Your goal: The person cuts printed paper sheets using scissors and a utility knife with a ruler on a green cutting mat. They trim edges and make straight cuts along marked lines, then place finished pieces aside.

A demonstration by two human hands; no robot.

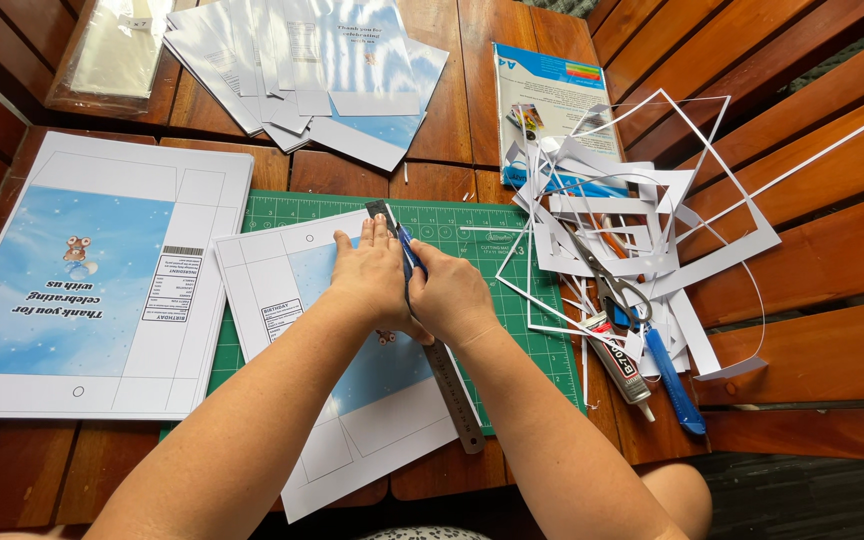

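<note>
pressed the left hand (370,272) flat, fingers spread and extended, onto a metal ruler (432,340) running diagonally from upper centre of the frame down toward lower centre. held a blue craft knife (408,246) in the right hand (449,296), fingers curled tight around its handle, blade end against the ruler's edge just beside the left fingertips. lay under both hands a printed sheet (342,350) with a sky-blue panel and white fold lines, tilted on a green cutting mat (512,240) at centre frame. sat at left of the frame a larger uncut printed sheet (92,280) of the same design (small cartoon figure on its blue panel). fanned out along the top edge a stack of cut sheets (302,60). piled at right of the frame a heap of white paper offcuts (632,200), with scissors (617,290), a glue tube (620,362) and a blue-handled tool (672,385) among them. rested all of it on a slatted wooden table (812,260).
</note>
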